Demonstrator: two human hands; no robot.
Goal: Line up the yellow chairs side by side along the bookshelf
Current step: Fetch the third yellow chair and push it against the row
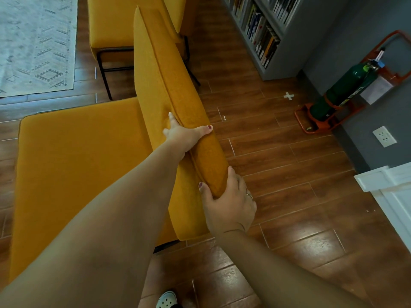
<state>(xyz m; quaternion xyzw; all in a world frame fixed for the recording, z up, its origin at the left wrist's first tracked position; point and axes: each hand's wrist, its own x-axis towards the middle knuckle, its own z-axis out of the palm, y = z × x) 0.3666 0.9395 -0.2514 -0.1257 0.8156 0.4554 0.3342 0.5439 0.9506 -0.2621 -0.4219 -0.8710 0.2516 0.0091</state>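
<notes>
A yellow upholstered chair [73,165] fills the left and middle, its backrest running diagonally up the frame. My left hand [184,135] grips the top edge of that backrest midway along. My right hand [229,201] is closed around the backrest's near corner. A second yellow chair [115,23] with thin black legs stands beyond it at the top. The grey bookshelf [262,30], full of books, is at the upper right, separated from both chairs by a strip of wooden floor.
A green cylinder in an orange stand [340,94] leans by the grey wall at right, near a white tape cross [288,96]. White furniture [387,192] juts in at the right edge. A pale patterned rug [35,43] lies upper left. My shoe [166,300] shows below.
</notes>
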